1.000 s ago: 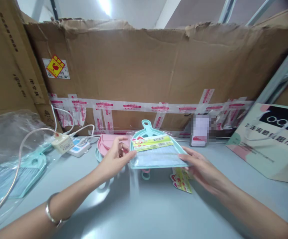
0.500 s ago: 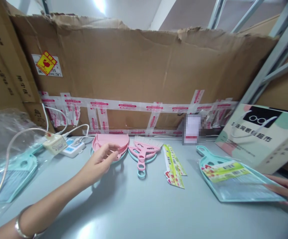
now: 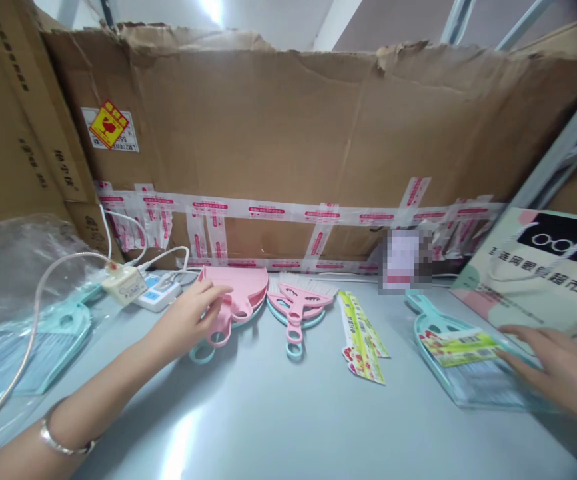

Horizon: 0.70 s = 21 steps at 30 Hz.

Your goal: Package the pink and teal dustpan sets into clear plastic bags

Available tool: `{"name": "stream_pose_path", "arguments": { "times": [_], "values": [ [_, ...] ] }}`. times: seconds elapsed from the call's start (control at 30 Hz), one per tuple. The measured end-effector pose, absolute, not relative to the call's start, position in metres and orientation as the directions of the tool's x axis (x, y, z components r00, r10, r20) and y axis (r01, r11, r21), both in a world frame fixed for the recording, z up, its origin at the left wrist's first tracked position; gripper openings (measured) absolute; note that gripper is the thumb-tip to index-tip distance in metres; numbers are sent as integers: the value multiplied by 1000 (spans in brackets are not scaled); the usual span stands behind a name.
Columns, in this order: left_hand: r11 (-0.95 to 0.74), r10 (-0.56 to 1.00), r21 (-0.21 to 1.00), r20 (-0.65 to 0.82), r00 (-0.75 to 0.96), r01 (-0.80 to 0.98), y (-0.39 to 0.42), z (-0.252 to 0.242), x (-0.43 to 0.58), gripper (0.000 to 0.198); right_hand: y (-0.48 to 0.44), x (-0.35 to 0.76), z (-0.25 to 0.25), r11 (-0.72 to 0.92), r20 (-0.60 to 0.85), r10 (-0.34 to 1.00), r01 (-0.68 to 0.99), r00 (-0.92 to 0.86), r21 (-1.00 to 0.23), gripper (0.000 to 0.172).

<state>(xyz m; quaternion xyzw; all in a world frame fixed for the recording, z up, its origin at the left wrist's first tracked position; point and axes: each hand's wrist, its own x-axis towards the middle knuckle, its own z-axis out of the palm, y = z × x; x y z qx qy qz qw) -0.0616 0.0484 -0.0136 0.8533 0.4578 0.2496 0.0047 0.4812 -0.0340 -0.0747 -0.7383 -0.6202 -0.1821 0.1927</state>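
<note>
My left hand [image 3: 191, 319] reaches forward and its fingertips touch the rim of a pink dustpan [image 3: 236, 293] stacked on a teal one at the back of the grey table [image 3: 288, 427]. The fingers are loosely curled with nothing in them. My right hand [image 3: 558, 373] lies flat, fingers stretched out, on a packaged teal dustpan and brush set [image 3: 463, 357] with a yellow-green label at the right. Between the hands lie a pink brush [image 3: 298, 303] on a teal brush, and a few label cards [image 3: 361, 337].
A taped cardboard wall [image 3: 293, 167] closes the back. A white power strip [image 3: 156, 297] with an adapter and cables sits at the left, beside plastic bags holding another teal set [image 3: 28, 347]. A printed paper bag [image 3: 543, 273] leans at the right by a metal rack.
The packaged teal set went from between both hands at the centre to the table at the right, under my right hand. My left hand let go and reached the pink dustpan.
</note>
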Motion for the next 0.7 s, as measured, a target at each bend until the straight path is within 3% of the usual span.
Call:
{"name": "stream_pose_path", "arguments": {
  "times": [0.13,0.2,0.33,0.53,0.6,0.7],
  "values": [
    [-627,764,112,279,581,771,40,-13,-43,39,6,381,-39,166,458,881,984,-122,-59,32],
    [-604,781,61,246,575,794,37,-14,-35,39,30,337,-30,342,374,876,939,-304,-37,31],
    [-531,826,61,260,501,845,32,-20,-31,32,71,290,-33,540,327,779,838,-535,82,29],
    [-360,881,-39,315,353,932,31,-22,-41,50,88,287,-47,658,283,675,730,-681,187,15],
    [-324,877,-54,356,321,945,35,-21,-46,39,86,288,-50,661,320,647,719,-691,215,14],
    [-343,847,23,440,299,939,41,-18,-55,22,79,286,-51,669,365,612,705,-702,236,9]
  ]
}}
